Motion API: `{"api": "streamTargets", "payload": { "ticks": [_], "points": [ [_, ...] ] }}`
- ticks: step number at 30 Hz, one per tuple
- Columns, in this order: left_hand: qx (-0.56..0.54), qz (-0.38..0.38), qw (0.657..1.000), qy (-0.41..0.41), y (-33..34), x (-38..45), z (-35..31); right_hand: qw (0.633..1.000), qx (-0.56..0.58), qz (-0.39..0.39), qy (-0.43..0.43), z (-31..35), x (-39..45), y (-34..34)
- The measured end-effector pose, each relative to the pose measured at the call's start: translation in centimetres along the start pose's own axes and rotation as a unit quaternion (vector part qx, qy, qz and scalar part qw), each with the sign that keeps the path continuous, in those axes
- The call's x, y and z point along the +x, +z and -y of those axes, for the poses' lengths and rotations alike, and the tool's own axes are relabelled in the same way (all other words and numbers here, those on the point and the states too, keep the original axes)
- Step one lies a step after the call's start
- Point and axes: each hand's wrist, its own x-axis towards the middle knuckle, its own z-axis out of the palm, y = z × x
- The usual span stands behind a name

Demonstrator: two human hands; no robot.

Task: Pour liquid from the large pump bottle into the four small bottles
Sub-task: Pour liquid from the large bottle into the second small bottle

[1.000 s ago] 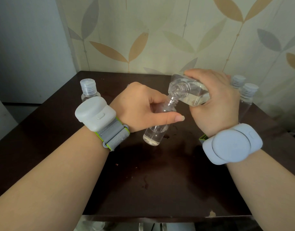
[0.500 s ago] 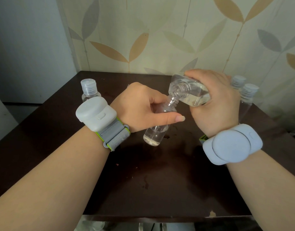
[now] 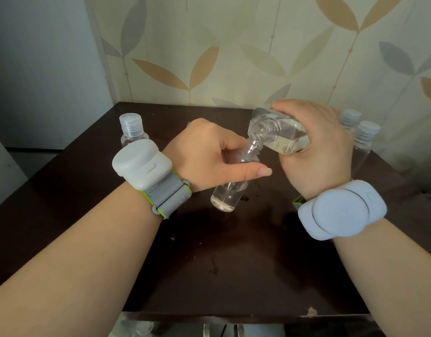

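**Pouring from the large bottle into an uncapped small bottle**

Head view. The right hand [image 3: 316, 152] grips the large bottle [image 3: 280, 135], fingers curled over its upper side and palm under it. The bottle is tipped nearly horizontal, with no pump fitted and its open threaded neck pointing left and down. Clear liquid lies pooled along its lower side.

The left hand [image 3: 209, 154] holds a small open bottle [image 3: 231, 188], thumb in front and fingers curled behind its shoulder. This bottle leans with its neck up and to the right, directly beneath the large bottle's mouth; the two mouths are touching or nearly so. Clear liquid fills its lower portion. Whether its base rests on the dark table [image 3: 221, 263] cannot be told.

Three further small bottles stand upright on the table with ribbed caps on:
- one capped bottle [image 3: 131, 130] at the rear left, beyond the left wrist;
- two capped bottles [image 3: 363, 139] close together at the rear right, partly hidden by the right hand.

Their fill levels cannot be told. Each wrist carries a pale strapped device [image 3: 141, 164].
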Motion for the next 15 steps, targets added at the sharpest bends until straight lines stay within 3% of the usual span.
{"api": "streamTargets", "payload": {
  "ticks": [15],
  "points": [
    [-0.012, 0.001, 1.000, 0.001, -0.06, -0.04, 0.03, 1.000, 0.003, 0.003, 0.005, 0.13, 0.15, -0.24]
  ]
}}
